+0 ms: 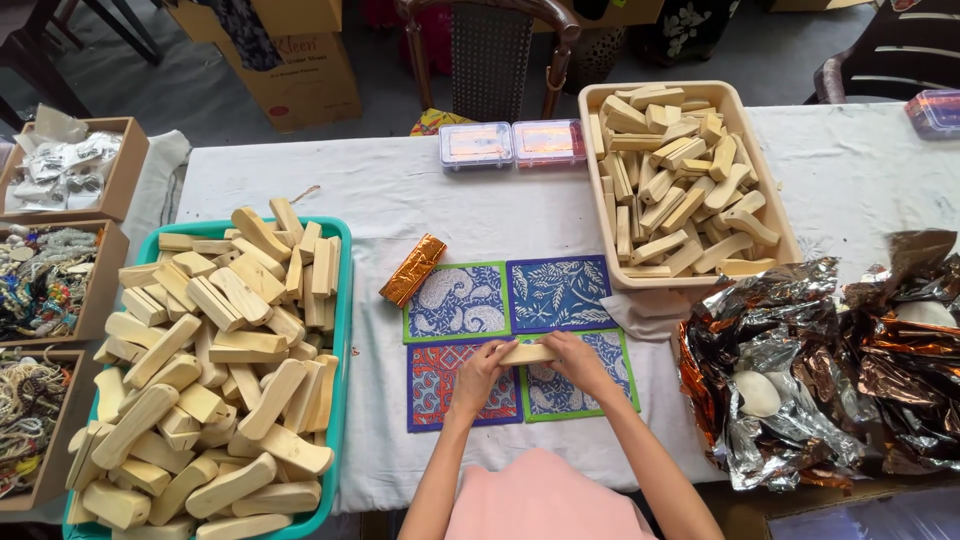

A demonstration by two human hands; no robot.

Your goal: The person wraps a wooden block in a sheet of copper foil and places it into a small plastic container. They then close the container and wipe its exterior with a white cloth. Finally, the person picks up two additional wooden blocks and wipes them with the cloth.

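Bare forearms, no sleeves, pink garment (545, 500) below.

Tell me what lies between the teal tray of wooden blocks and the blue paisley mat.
In the head view, a copper foil-wrapped bar lies on the white cloth between teal tray and blue paisley mat.

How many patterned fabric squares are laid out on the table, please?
4, in a block: paisley blue upper left, leafy blue upper right, red lower left, green-edged lower right, partly under the hands.
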